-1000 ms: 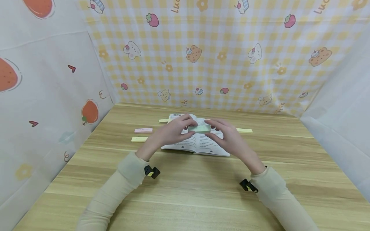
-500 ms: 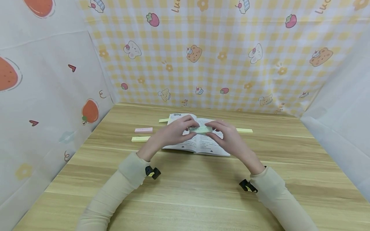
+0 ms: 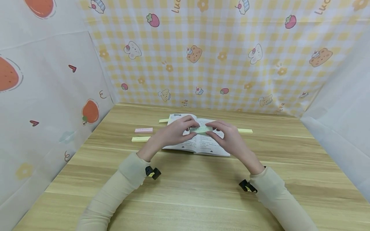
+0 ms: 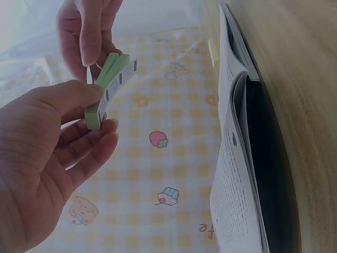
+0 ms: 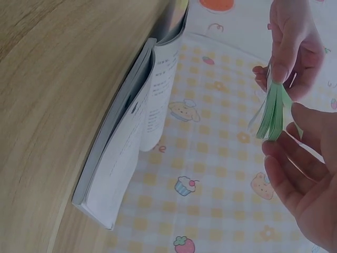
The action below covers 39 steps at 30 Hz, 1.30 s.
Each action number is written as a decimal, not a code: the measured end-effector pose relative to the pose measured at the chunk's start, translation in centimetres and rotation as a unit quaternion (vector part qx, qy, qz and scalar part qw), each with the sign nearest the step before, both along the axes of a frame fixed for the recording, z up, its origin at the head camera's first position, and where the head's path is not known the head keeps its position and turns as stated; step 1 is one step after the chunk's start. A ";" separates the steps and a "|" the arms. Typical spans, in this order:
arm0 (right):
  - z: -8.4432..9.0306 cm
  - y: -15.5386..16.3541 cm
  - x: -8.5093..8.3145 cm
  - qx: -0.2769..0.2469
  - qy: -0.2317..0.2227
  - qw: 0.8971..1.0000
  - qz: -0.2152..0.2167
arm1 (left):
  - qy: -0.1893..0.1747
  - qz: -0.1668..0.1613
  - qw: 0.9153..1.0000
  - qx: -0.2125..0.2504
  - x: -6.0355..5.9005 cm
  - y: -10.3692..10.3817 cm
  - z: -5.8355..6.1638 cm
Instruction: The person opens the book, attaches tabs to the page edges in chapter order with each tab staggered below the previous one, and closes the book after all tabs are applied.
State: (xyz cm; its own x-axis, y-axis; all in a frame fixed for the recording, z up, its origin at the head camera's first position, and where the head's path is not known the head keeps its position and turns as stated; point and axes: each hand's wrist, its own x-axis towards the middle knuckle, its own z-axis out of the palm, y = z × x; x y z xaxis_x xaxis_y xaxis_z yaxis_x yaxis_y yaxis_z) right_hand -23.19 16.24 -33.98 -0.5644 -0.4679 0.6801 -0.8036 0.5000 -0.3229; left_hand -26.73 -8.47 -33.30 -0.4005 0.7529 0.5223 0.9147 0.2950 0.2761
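Observation:
A green pad of narrow sticky notes is held up over an open book. My left hand grips one end of it between thumb and fingers. At the other end, my right hand has its thumb and fingertips on the loose sheets. The right wrist view shows the pad bent, its sheets fanned apart, one of them splayed toward the right thumb. In the left wrist view the pad's printed side curves away from the left thumb.
Left of the book lie a pink sticky-note pad and a yellow one. Yellow strips jut out near the book's upper left, and another yellow pad lies to its right. A patterned cloth hangs behind the wooden table.
Both hands have shifted very slightly right with the green pad. The pad has tilted and bowed a little, its face now turned more toward the head camera.

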 end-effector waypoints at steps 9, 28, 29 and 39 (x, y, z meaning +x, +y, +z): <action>-0.1 -0.4 0.2 -0.016 0.032 0.999 -0.012 | 0.037 0.018 0.999 -0.001 0.4 -0.4 0.7; -0.2 -0.3 -0.2 -0.061 0.081 0.995 -0.007 | 0.070 0.052 0.996 -0.013 0.3 -1.2 1.5; -0.1 -0.2 -0.2 -0.062 0.082 0.995 -0.008 | 0.068 0.051 0.996 -0.009 0.3 -1.3 1.5; 0.1 0.1 -0.4 -0.070 0.088 0.994 -0.015 | 0.050 0.056 0.997 0.016 -0.2 -1.6 1.6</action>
